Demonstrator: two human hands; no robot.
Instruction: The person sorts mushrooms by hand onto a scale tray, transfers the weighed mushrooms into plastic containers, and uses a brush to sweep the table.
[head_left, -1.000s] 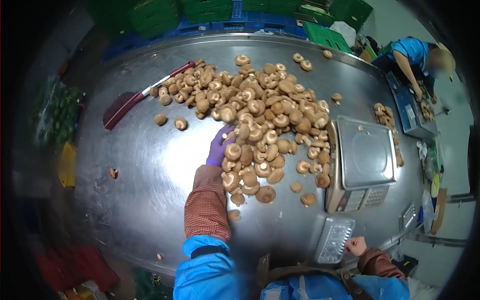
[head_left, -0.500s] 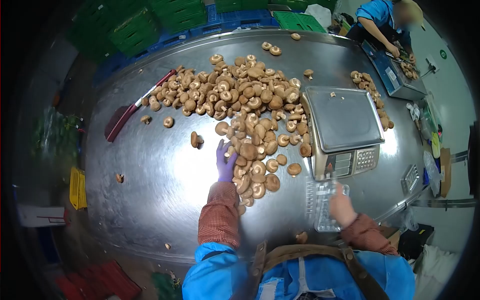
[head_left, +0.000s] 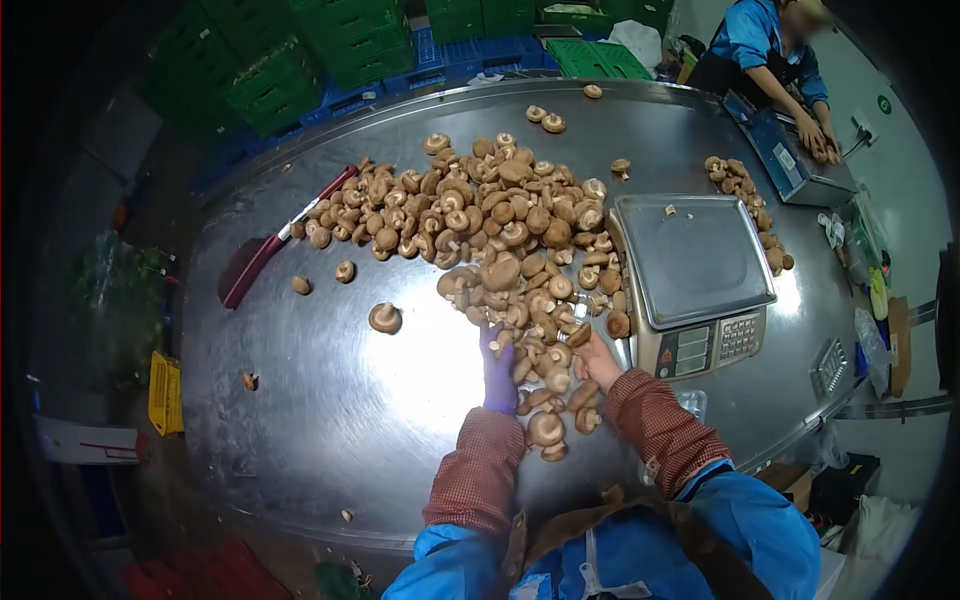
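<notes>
one gloved left hand (head_left: 498, 368), half curled against near end of mushroom heap (head_left: 513, 233) on metal table (head_left: 310, 400); one bare right hand (head_left: 600, 362), loosely bent at opposite side; grip of both unclear.

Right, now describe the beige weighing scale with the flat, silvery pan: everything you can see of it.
The beige weighing scale has a flat, roughly square, silvery pan with rounded corners that looks metallic. Below it, the front panel carries three stacked display windows and, to their right, a keypad of small buttons; no reading is legible. It stands upright on the shiny grey metal table. Small pale scraps lie on the pan. Brown-capped mushrooms crowd its left side; whether any touch it is unclear.
</notes>
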